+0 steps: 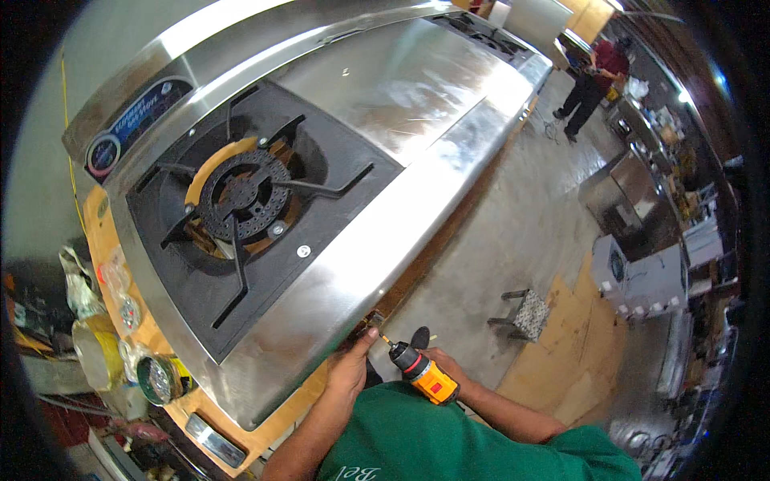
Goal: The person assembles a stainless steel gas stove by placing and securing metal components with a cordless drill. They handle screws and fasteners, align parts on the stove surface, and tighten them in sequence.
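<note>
My right hand [443, 362] is wrapped round the grip of an orange and black cordless drill [425, 373], partly hidden behind the tool's body. The drill's long golden bit [387, 341] points up and left at the front edge of a stainless steel gas stove [350, 276]. Close to the bit's tip, my left hand [350, 365] is closed by a small metal part [375, 318] under the stove's rim; what its fingers pinch is too small to make out. A black cast burner grate [241, 196] with a round burner sits in the stove's near end.
The stove stands on a wooden board [108, 228] bearing a phone [215, 441] and an open tin [159, 378]. A small stool [525, 315] stands on the floor to the right, near flattened cardboard [553, 377]. Farther back, another person [597, 76] stands. Metal appliances [642, 276] line the right.
</note>
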`<act>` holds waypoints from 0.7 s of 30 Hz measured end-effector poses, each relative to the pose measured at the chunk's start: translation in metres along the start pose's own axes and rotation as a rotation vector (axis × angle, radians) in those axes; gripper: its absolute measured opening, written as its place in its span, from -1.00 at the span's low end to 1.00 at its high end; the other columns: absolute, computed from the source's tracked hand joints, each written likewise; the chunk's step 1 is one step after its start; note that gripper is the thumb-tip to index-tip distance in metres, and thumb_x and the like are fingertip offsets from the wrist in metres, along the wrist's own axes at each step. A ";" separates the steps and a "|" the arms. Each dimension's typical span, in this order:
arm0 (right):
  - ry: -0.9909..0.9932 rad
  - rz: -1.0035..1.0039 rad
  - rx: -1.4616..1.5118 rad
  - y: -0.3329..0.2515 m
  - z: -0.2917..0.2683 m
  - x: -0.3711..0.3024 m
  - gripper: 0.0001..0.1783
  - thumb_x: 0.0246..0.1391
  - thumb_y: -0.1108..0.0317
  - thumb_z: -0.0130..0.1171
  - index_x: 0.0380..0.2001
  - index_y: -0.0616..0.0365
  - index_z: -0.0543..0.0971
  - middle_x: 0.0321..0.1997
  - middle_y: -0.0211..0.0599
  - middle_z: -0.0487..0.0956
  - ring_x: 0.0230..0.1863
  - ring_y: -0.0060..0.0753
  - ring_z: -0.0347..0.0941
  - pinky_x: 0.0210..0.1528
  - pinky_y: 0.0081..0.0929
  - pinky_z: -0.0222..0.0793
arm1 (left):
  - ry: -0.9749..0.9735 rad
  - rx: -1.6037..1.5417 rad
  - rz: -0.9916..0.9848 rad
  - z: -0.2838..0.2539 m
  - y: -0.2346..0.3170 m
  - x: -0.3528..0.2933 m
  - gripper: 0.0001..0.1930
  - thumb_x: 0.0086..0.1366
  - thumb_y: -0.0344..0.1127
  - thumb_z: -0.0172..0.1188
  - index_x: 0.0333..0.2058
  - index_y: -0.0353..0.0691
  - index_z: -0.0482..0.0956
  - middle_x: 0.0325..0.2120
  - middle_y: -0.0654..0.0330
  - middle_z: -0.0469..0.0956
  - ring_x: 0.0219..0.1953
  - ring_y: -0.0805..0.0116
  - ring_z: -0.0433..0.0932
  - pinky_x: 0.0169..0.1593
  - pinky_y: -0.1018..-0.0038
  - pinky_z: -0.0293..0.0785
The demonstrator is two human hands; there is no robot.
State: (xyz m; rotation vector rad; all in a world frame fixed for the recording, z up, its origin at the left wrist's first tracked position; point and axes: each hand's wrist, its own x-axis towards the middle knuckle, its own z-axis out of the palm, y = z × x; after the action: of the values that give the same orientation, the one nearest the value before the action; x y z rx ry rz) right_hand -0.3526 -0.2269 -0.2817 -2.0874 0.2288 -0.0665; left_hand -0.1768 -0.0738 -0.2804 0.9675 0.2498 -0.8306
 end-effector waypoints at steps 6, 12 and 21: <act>-0.058 0.026 -0.074 0.010 -0.005 0.006 -0.41 -0.01 0.30 0.27 0.14 0.12 0.44 0.06 -0.05 0.51 0.02 0.00 0.44 0.13 -0.22 0.31 | 0.043 0.051 -0.015 0.026 0.020 -0.018 -0.37 0.10 -0.46 0.42 0.15 -0.25 0.36 0.09 0.12 0.43 0.15 0.20 0.38 0.33 0.28 0.17; -0.098 0.070 -0.100 0.042 -0.005 0.002 -0.45 -0.06 0.30 0.34 0.05 0.12 0.47 0.07 -0.10 0.50 0.12 -0.08 0.42 0.18 -0.27 0.32 | 0.229 0.053 -0.310 0.012 0.001 -0.011 -0.51 0.12 -0.41 0.41 0.02 -0.30 0.47 0.00 0.10 0.49 0.08 0.21 0.41 0.25 0.33 0.25; -0.164 0.224 0.041 0.018 -0.014 0.010 -0.42 -0.07 0.31 0.33 0.07 0.16 0.47 0.12 -0.07 0.49 0.19 -0.03 0.37 0.23 -0.24 0.27 | -0.010 0.165 -0.045 0.002 -0.007 -0.013 -0.60 0.20 -0.31 0.37 -0.03 -0.31 0.50 -0.05 0.08 0.51 0.05 0.22 0.42 0.21 0.35 0.29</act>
State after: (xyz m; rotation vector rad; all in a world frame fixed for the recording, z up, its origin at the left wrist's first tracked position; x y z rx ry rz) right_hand -0.3467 -0.2492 -0.2905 -2.0015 0.3565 0.2323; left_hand -0.1909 -0.0711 -0.2767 1.1155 0.1972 -0.9078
